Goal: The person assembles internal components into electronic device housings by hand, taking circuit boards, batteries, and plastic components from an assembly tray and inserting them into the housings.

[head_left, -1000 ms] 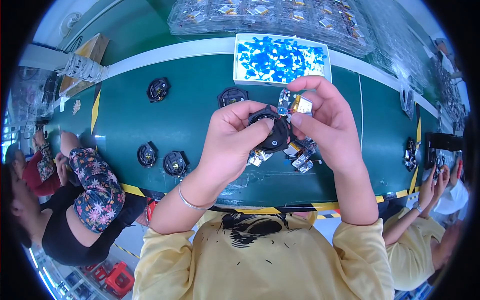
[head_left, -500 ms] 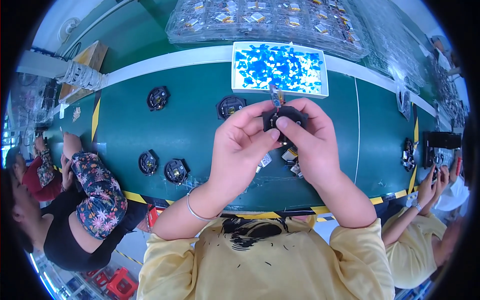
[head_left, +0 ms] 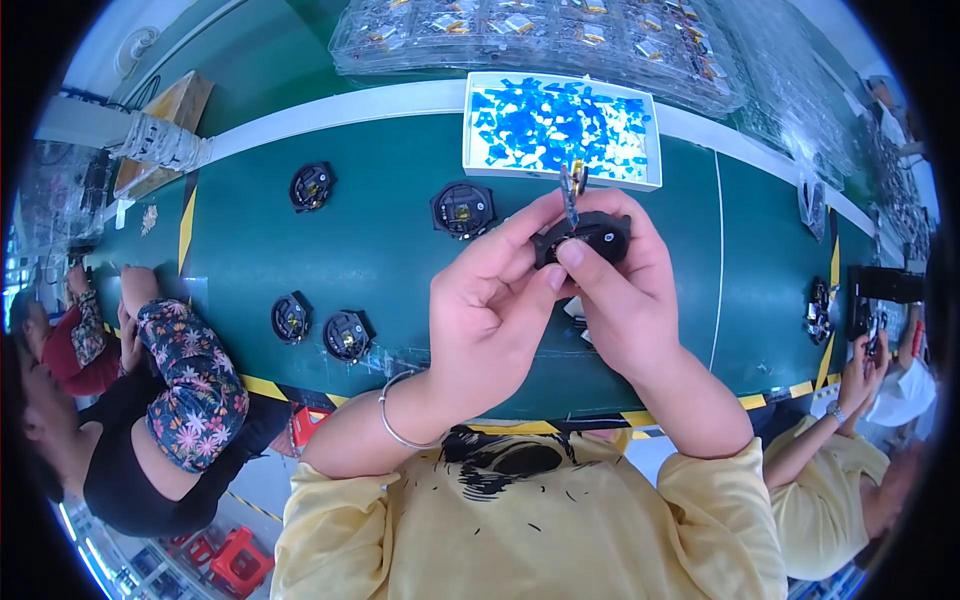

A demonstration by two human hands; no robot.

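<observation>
Over the table, my left hand (head_left: 490, 310) and my right hand (head_left: 632, 290) both grip a black watch-like housing (head_left: 605, 236). Both thumbs press toward its near side, and the fingers wrap behind it. A small circuit board (head_left: 572, 192) with a gold-coloured part sticks up from the housing's far edge; how it is attached is hidden. Beyond my left hand lies another black housing (head_left: 463, 210). Small loose parts (head_left: 577, 312) show under my hands, mostly covered by them.
A white box (head_left: 467, 130) of blue pieces stands just beyond my hands. Several more housings (head_left: 348, 336) lie to the left. Clear trays (head_left: 400, 55) of small parts are at the back. People work at left and right; a black device (head_left: 888, 284) stands far right.
The housing has shifted slightly right and is tilted differently in my hands. The circuit board leans more upright, and my hands cover more of the loose parts below.
</observation>
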